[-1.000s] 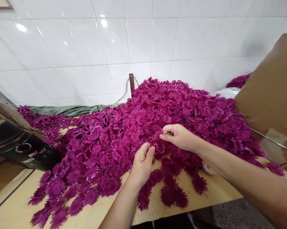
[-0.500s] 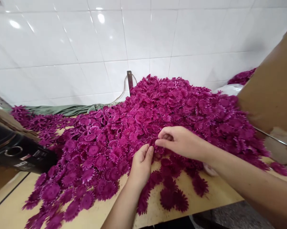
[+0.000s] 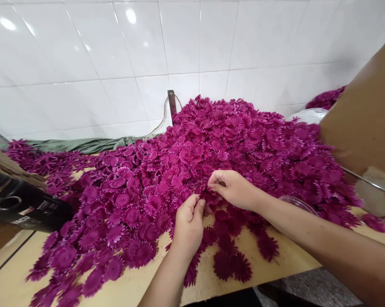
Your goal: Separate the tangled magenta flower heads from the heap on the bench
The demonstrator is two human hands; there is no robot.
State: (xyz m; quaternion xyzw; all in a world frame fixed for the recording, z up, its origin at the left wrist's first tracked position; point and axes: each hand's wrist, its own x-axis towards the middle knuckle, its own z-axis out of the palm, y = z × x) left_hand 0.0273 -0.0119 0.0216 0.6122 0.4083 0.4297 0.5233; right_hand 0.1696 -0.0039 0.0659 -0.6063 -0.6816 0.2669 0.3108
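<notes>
A big heap of magenta artificial flower heads [image 3: 198,149] with notched petals lies before me. My left hand [image 3: 190,217] is closed at the near edge of the heap, its thumb and forefinger pinching a dark magenta flower head [image 3: 207,195]. Right beside it, my right hand [image 3: 233,189] is closed too, thumb against fingertips at the same flower's edge. Fingers cover most of that flower. Several darker flower heads [image 3: 232,264] lie loose on the tan tabletop [image 3: 269,270] under my wrists. The rim of a clear round container [image 3: 297,202] shows behind my right forearm.
A black cylinder with lettering [image 3: 29,204] leans at the left. On the right stands a brown cardboard panel [image 3: 365,128], with a white plastic bag [image 3: 309,115] behind. Green cloth [image 3: 83,146] lies along the white tiled wall [image 3: 182,47]. Star-shaped magenta pieces [image 3: 41,160] lie far left.
My right hand has shifted slightly, its fingertips lower beside the left. The clear container's rim now shows past my right forearm. The view has moved a little.
</notes>
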